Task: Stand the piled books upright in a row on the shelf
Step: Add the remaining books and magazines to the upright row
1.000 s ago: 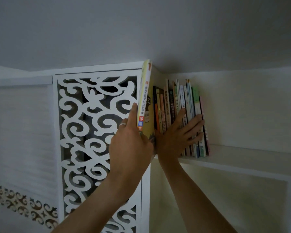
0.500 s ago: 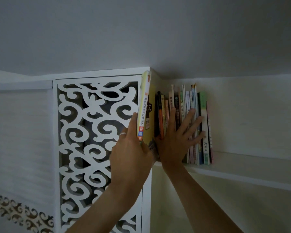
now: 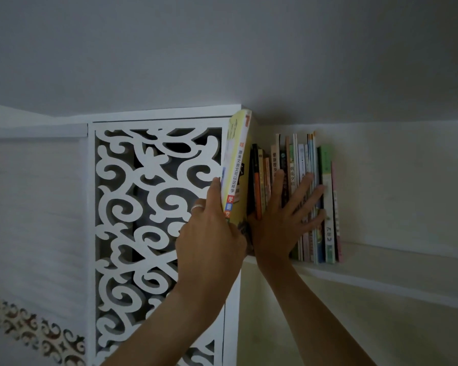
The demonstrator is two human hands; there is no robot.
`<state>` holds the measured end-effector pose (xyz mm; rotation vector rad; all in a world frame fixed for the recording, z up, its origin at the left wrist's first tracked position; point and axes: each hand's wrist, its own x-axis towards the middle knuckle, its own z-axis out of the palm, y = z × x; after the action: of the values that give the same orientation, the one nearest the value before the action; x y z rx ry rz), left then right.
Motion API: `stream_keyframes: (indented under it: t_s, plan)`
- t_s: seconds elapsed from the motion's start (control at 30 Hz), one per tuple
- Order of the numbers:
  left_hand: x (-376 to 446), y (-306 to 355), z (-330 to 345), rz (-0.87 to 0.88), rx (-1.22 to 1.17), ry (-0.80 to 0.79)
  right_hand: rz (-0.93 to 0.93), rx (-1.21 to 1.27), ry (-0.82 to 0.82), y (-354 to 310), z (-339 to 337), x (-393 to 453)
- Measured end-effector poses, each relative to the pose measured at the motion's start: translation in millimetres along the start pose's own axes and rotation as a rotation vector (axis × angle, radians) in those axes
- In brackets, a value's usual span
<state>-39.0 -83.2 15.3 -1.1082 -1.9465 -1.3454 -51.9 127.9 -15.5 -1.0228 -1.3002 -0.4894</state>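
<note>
One tall yellow paperback (image 3: 237, 165) (light, bendy, I judge) is being gripped low by the left hand (image 3: 209, 233), while the right hand (image 3: 283, 220) is pressing flat-fingered on the upright books (image 3: 310, 196) beside it.

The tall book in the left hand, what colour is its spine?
Yellow spine, red at the bottom; the head view shows it.

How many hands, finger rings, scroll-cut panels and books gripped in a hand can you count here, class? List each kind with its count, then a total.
Hands: 2, left hand and right hand
Finger rings: 1, ring
Scroll-cut panels: 1, scroll-cut panel
Books gripped: 1, yellow book
Total: 5
</note>
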Motion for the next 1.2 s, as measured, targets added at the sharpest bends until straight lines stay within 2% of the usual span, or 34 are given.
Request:
stream_keyframes:
  t_s: [0.17, 0.27, 0.37, 0.7, 0.83, 0.9, 0.93, 1.07, 1.13, 1.2]
  plan:
    - [3.6, 6.7, 5.6, 0.005, 0.036, -0.002, 0.018, 0.026, 0.085, -1.1, 3.7, 1.2]
    - [6.1, 7.8, 10.1, 0.018, 0.026, 0.01, -0.053, 0.02, 0.161, -2.2, 6.5, 0.8]
    - [11.1, 6.2, 14.5, 0.003, -0.002, 0.018, -0.142, 0.029, 0.122, -0.5, 9.5, -0.9]
    - [25.9, -0.8, 63.2, -0.05, -0.015, 0.003, -0.098, 0.005, 0.108, 6.7, 1.9, 2.7]
    - [41.2, -7.6, 94.7, -0.075, -0.102, 0.037, -0.133, 0.021, 0.066, 9.4, -3.6, 1.4]
    - [46.1, -14.3, 110.6, -0.001, -0.185, 0.135, -0.144, 0.016, 0.017, 12.1, -6.5, 1.2]
    - [46.5, -17.7, 118.6, 0.09, -0.192, 0.203, -0.148, 0.011, -0.009, 12.6, -8.3, 0.6]
    - [52.1, -31.1, 148.1, 0.499, 0.02, 0.545, -0.159, -0.01, -0.087, 15.7, -10.1, -2.6]
    - [62.4, -40.9, 158.3, 0.555, 0.132, 0.543, -0.17, -0.042, -0.143, 14.3, -15.4, 0.5]
    - [72.4, -51.4, 163.5, 0.46, 0.23, 0.41, -0.222, -0.048, -0.223, 13.2, -27.0, 2.3]
